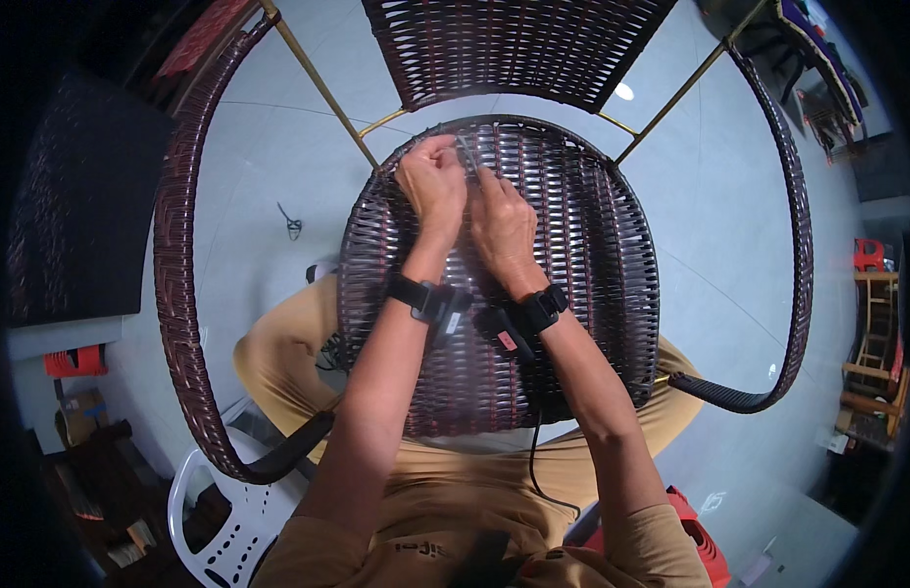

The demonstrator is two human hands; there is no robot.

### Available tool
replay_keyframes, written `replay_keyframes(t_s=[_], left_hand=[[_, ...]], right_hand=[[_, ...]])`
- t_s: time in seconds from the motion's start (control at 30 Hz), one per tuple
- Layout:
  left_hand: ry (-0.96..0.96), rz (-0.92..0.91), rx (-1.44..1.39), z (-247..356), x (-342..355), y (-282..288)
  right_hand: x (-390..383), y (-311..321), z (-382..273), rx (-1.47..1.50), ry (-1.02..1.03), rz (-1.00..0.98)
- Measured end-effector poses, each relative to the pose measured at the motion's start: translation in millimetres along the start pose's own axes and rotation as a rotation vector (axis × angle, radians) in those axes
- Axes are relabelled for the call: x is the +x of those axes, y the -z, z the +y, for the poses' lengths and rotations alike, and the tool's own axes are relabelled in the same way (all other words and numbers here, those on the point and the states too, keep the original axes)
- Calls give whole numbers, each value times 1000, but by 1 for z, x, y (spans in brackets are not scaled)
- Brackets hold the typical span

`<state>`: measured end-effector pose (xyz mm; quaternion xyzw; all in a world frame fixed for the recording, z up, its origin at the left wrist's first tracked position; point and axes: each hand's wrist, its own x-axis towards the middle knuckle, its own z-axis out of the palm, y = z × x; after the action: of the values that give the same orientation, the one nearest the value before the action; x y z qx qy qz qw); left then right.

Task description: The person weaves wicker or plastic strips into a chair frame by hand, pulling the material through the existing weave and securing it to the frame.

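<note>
The dark brown woven chair seat (572, 245) lies below me with a rounded, rolled rim. My left hand (431, 188) is at its upper left edge, fingers curled beside a thin grey item (467, 150) that I cannot clearly make out. My right hand (504, 220) is just right of it and lower, fingers bent in around the lower end of that item. What exactly each set of fingertips grips is too small to tell. Black devices are strapped to both my wrists.
The woven backrest (518, 44) and two curved armrests (185, 255) on brass-coloured tubes surround the seat. A white perforated plastic stool (229, 519) stands lower left, red objects (698, 534) lower right. A dark panel (82, 196) is at left, wooden furniture (871, 353) at right.
</note>
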<state>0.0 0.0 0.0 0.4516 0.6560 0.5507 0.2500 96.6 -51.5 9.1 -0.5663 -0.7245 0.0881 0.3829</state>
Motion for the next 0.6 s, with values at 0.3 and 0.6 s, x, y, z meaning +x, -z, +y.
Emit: replay_keyframes(t_s=[0.3,0.6], left_hand=[[-7,43,-29,13,-1,-9],[19,15,30,8,8,-5]], right_hand=[[1,1,4,-25,36,39],[1,4,-5,-27,9,13]])
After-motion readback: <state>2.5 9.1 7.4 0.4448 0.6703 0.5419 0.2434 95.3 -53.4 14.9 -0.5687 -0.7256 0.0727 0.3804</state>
